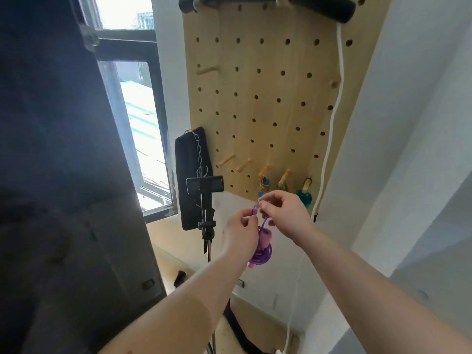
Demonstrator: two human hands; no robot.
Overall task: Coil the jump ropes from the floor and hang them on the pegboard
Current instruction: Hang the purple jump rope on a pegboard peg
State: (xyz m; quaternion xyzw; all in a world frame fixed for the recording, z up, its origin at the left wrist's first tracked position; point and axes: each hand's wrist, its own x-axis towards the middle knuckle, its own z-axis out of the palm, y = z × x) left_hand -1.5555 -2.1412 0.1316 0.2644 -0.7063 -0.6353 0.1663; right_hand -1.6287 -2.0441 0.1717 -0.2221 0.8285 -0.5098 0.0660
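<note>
A coiled purple jump rope (pixel 261 252) with pink handles dangles from a short purple loop held between both hands, just below the wooden pegboard (pixel 268 98). My left hand (pixel 242 231) pinches the loop from the left and my right hand (pixel 283 213) pinches it from the right. Along the board's bottom row, wooden pegs (pixel 283 178) stick out. Coiled ropes hang there: a blue and yellow one (pixel 263 186) and a teal one (pixel 304 198). A brownish one behind my right hand is mostly hidden.
A white rope (pixel 332 118) hangs down the board's right edge from a black bar (pixel 319 8) on top. A phone clamp on a tripod (pixel 205 185) stands left of my hands. A black pad with a chain (pixel 191 175) hangs by the window.
</note>
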